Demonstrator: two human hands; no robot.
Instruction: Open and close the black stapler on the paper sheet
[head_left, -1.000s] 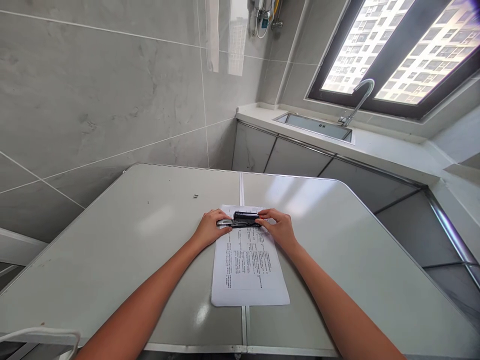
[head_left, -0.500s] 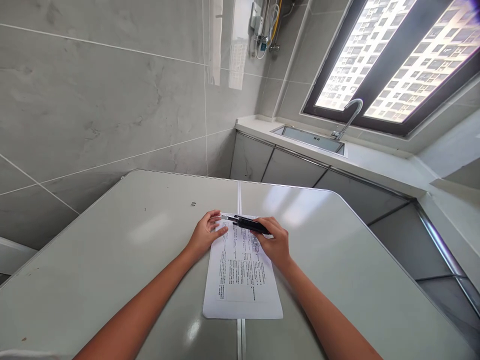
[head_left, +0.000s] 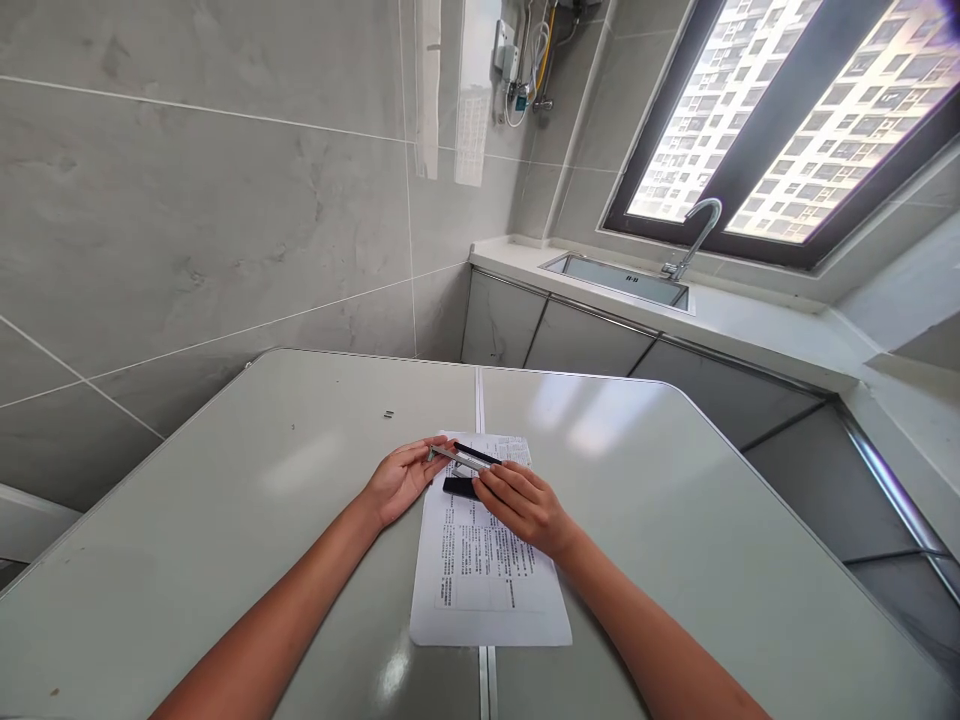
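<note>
An opened black stapler (head_left: 459, 487) is tilted above the printed sheets of paper (head_left: 491, 625), its silver metal staple channel showing between the black top and base. My right hand (head_left: 525, 510) is wrapped round the stapler's rear end from the right. At the other end, my left hand (head_left: 401, 483) is turned palm up, its fingers closed at the tip of the metal channel. What exactly those fingertips pinch is too small to make out. Two short staple strips (head_left: 388, 414) lie on the table beyond my left hand.
The pale folding table (head_left: 262, 560) has a metal seam down its middle, running under the paper. Behind it stands a tiled wall (head_left: 225, 200). A counter with a sink (head_left: 622, 280) and a faucet (head_left: 694, 240) runs along the right, below a window (head_left: 780, 130).
The stapler has gone from closed to opened, its metal channel now exposed. My right hand has turned over and shifted lower and left; my left fingers have come onto the channel's tip.
</note>
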